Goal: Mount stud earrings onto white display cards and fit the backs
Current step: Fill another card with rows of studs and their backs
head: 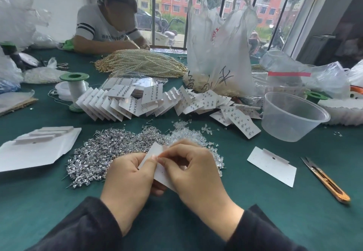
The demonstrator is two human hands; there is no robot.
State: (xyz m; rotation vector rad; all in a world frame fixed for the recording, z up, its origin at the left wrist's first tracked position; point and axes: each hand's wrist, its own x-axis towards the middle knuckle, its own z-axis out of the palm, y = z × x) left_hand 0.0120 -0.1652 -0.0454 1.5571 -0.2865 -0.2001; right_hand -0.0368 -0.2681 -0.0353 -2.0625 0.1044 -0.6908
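Head view, hands: you are holding one white display card [157, 159] between both hands, above the green table [255, 221], near its front edge.
Left hand [127, 178]: fingers are curling closed behind and under the card; the thumb is pressing on the card's left face.
Right hand [196, 172]: thumb and forefinger are pinching shut at the card's upper middle; whether a stud or a back is sitting in that pinch cannot be told, it is too small to see.
Card state: tilted, top flap pointing away from you; small holes are showing on the lower face.
Stud earrings [102, 152]: lying in a loose silver pile on the table just beyond and left of your hands.
Clear backs [182, 134]: lying in a translucent heap touching the stud pile on its right, directly beyond the card.
Blank card [272, 166]: lying flat to the right of your hands, apart from them.
Thread snips [326, 180]: lying further right, near the blank card.
Finished cards [157, 101]: leaning in an overlapping row beyond the piles, studs already in them.
Plastic tub [292, 117]: standing at the right end of that row.
Card stack in open white wrapper [39, 142]: lying left of the stud pile.
Second person [110, 20]: sitting at the far side, bending over pearl strands [141, 62].
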